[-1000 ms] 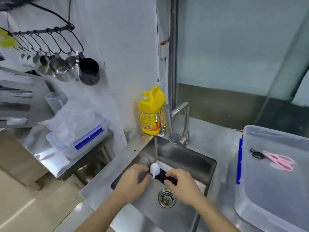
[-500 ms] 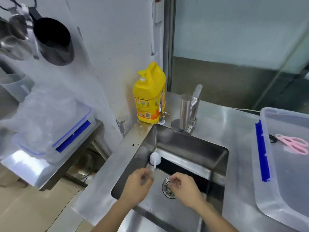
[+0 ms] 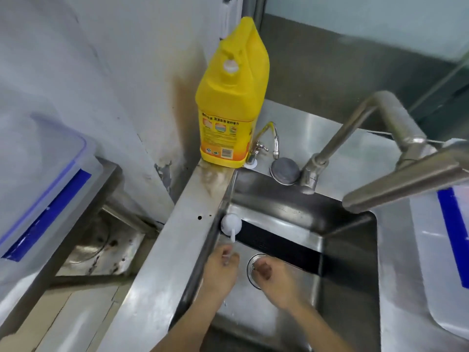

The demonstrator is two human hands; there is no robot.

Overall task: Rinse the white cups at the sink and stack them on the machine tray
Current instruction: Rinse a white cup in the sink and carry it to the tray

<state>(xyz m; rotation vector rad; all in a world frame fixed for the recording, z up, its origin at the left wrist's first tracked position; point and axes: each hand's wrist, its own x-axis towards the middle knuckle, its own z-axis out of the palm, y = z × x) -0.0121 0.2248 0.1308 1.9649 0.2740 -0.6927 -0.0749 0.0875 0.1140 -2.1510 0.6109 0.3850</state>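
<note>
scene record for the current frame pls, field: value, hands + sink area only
left hand: over the sink floor, fingers curled around a thin white handle
white scoop-like item: round head near the sink's left wall, handle running down to the left hand
right hand: loosely curled beside the drain, holding nothing visible
drain: partly covered by the right hand
yellow jug: upright at the sink's back-left corner

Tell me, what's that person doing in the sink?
A person has both hands down in the steel sink. The left hand pinches the thin handle of a small white scoop that lies against the sink's left wall. The right hand hovers over the drain, loosely curled. A yellow soap jug stands at the corner.
</note>
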